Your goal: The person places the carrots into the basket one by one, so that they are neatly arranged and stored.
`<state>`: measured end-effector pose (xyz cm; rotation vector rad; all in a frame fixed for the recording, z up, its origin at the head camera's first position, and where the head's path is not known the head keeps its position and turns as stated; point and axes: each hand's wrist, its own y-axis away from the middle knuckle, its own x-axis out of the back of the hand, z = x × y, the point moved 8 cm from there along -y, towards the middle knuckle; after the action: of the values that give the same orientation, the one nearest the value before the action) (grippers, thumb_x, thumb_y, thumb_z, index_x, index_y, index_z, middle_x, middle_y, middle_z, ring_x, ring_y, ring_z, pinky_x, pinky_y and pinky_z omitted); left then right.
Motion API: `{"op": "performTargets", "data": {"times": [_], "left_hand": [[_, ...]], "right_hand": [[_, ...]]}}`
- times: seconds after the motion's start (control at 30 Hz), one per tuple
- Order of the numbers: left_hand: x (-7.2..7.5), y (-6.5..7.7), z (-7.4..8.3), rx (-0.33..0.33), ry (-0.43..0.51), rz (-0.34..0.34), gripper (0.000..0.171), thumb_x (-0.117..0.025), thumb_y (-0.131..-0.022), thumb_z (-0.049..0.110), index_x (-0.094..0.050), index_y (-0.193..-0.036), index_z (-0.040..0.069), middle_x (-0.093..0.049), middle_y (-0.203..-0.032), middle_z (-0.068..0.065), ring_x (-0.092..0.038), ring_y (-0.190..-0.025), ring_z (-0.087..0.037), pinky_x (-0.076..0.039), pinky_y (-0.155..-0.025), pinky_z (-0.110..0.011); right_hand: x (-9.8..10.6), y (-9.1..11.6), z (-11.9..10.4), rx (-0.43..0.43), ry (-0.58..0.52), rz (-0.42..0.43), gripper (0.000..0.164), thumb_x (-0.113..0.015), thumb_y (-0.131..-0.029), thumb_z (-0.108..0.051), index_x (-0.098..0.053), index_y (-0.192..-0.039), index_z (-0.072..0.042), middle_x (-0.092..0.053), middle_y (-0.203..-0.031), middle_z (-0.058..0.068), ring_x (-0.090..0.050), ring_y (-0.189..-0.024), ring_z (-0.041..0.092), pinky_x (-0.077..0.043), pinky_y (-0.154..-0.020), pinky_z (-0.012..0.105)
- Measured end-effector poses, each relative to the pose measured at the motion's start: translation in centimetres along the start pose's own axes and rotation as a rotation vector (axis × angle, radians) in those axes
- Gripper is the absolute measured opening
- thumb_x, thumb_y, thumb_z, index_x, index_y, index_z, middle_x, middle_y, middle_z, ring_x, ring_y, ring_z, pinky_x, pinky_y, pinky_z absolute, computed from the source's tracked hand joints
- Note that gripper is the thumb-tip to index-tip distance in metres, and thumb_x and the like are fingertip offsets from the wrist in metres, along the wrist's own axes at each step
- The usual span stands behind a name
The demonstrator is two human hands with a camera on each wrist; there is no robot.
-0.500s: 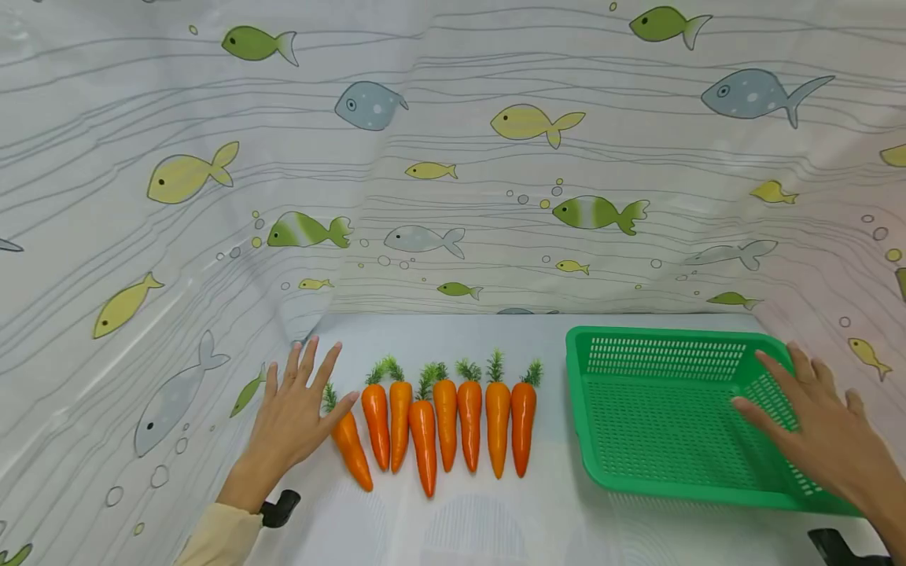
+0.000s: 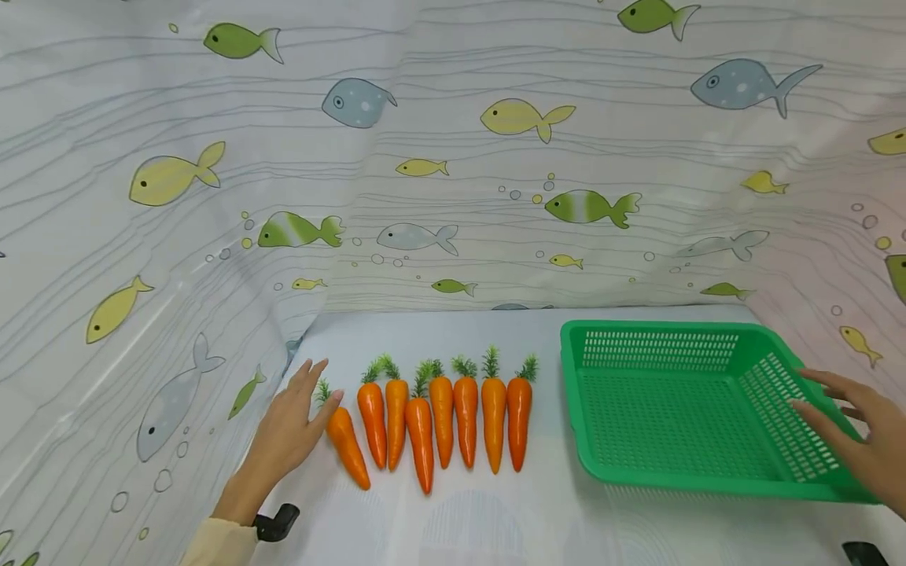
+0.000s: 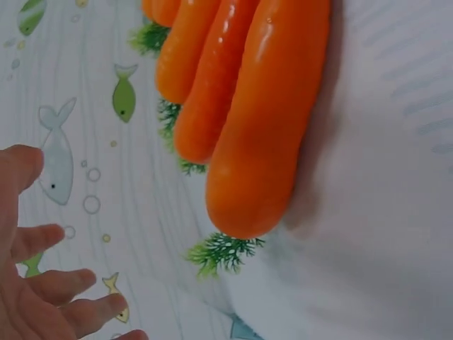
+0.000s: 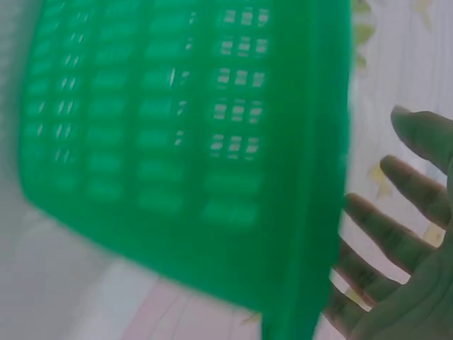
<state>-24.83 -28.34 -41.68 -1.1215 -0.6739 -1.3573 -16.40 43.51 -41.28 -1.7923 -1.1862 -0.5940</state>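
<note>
My left hand hovers beside the leftmost carrot, its fingers extended and holding nothing. In the left wrist view that carrot lies nearest, apart from the spread fingers. Several more orange carrots with green leafy tops, among them the rightmost carrot, lie in a row with their tips toward me. At the far right, my right hand is at the right side of a green plastic basket. Its fingers are spread along the basket's outer rim in the right wrist view, gripping nothing.
The basket's perforated floor shows nothing lying on it. A white table surface supports the carrots and the basket. Fish-printed sheeting rises behind the table and along both sides.
My right hand has moved right, from over the basket's right end to its right rim. The left hand has turned slightly and its fingers sit lower. The head view has shifted a little.
</note>
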Motion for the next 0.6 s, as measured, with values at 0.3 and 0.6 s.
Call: {"op": "performTargets", "data": {"times": [0.3,0.6], "left_hand": [[-0.6,0.4,-1.4,0.035,0.106,0.046,0.054,-0.06,-0.106,0.033,-0.049,-0.15,0.004,-0.058,-0.139,-0.027,-0.059,-0.12,-0.049,-0.051,-0.093,-0.065],[-1.8,0.8,-2.9,0.114,0.163,0.039,0.052,-0.063,-0.104,0.032,-0.051,-0.147,0.005,-0.056,-0.139,-0.028,-0.063,-0.112,-0.043,-0.057,-0.086,-0.058]], "right_hand": [[-0.6,1.3,7.3,-0.266,0.026,-0.038,0.063,-0.058,-0.107,-0.022,-0.031,-0.156,0.007,-0.026,-0.155,0.042,-0.036,-0.125,0.071,-0.035,-0.096,0.079],[-2.1,2.9,11.7,-0.236,-0.162,-0.062,0.059,-0.051,-0.109,-0.017,-0.027,-0.163,-0.014,-0.041,-0.158,0.02,-0.039,-0.104,-0.025,-0.041,-0.074,0.001]]}}
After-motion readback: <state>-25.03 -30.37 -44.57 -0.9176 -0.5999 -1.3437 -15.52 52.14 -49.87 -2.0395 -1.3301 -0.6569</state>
